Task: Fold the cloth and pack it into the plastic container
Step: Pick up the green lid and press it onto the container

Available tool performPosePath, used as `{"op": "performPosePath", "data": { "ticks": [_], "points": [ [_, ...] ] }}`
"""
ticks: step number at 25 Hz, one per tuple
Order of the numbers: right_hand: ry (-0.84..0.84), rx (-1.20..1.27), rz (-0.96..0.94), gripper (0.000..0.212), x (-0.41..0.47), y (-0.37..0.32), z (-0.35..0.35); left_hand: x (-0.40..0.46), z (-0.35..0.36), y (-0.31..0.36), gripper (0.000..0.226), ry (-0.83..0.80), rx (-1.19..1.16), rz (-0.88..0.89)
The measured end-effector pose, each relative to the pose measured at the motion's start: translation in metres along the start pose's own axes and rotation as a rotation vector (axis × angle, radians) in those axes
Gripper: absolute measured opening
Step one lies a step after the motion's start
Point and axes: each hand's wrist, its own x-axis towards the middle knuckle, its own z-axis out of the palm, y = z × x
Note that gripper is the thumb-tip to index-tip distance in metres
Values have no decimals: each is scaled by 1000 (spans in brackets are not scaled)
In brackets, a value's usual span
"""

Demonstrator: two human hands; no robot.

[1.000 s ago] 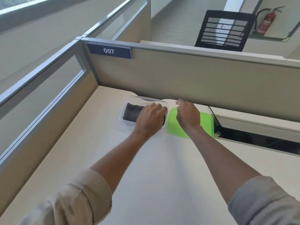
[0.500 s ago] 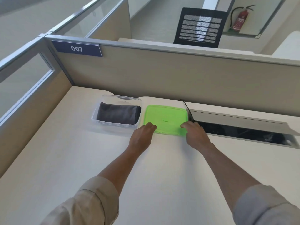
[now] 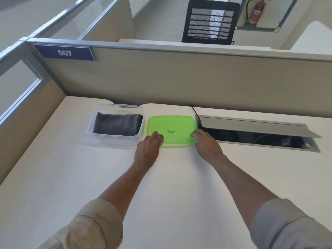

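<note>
A folded dark grey cloth (image 3: 116,124) lies inside the clear plastic container (image 3: 90,123) at the back of the desk. Right beside it, a flat green lid (image 3: 172,123) rests on the desk. My left hand (image 3: 149,148) has its fingertips on the lid's near left corner. My right hand (image 3: 206,143) touches the lid's near right corner. The lid lies flat; whether either hand grips it cannot be told.
An open cable tray (image 3: 258,139) with a raised flap sits in the desk just right of the lid. A beige partition (image 3: 179,78) labelled 007 closes the back, and another runs along the left. A black mesh chair (image 3: 210,22) stands beyond.
My left hand left the cloth in the container and both hands came onto the lid's near corners. The view swung left, so everything sits further right.
</note>
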Motion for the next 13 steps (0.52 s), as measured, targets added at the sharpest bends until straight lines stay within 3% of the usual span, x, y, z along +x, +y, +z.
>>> {"op": "performPosePath", "data": {
  "ticks": [5, 13],
  "points": [
    [120, 99, 72, 43, -19, -1, -24, -18, -21, 10, 15, 136, -47, 42],
    [362, 301, 29, 32, -52, -32, -73, -39, -82, 22, 4, 354, -115, 151]
  ]
}}
